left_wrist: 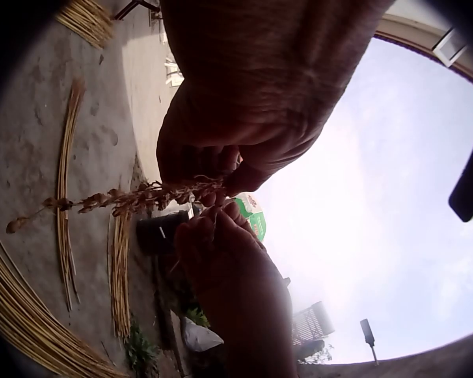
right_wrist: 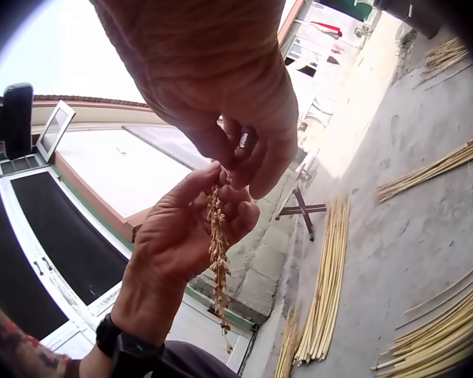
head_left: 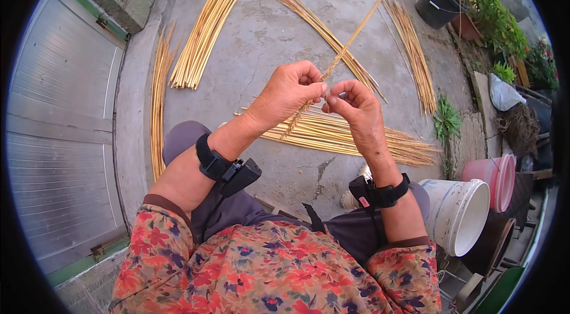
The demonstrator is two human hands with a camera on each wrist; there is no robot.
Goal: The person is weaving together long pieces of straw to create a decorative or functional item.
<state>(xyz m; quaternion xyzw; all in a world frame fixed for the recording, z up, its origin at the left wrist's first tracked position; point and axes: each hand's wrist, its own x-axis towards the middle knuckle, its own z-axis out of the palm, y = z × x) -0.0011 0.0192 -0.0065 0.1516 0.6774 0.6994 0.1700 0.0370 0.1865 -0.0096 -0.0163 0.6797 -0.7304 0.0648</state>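
Note:
Between thumb and fingers, my left hand [head_left: 291, 93] grips a long dried stalk [head_left: 365, 20] near its seed head. The stalk rises away to the upper right. Below the hand hangs the brownish seed head [right_wrist: 218, 252], knobbly with small husks. My right hand [head_left: 361, 117] comes in from the other side, its fingertips pinching at the seed head beside the left thumb. A ring [right_wrist: 243, 138] shows on a right finger. Beneath both hands a bundle of straw-coloured stalks [head_left: 332, 134] lies across the concrete floor [head_left: 261, 35].
More stalk bundles lie around: a thick one [head_left: 215, 26], a narrow one at left [head_left: 159, 100], a thin one ahead [head_left: 332, 40] and one at right [head_left: 412, 52]. White [head_left: 456, 213] and pink [head_left: 490, 180] buckets stand at right, a black bucket [head_left: 438, 2] farther off. A metal door [head_left: 65, 118] borders the left.

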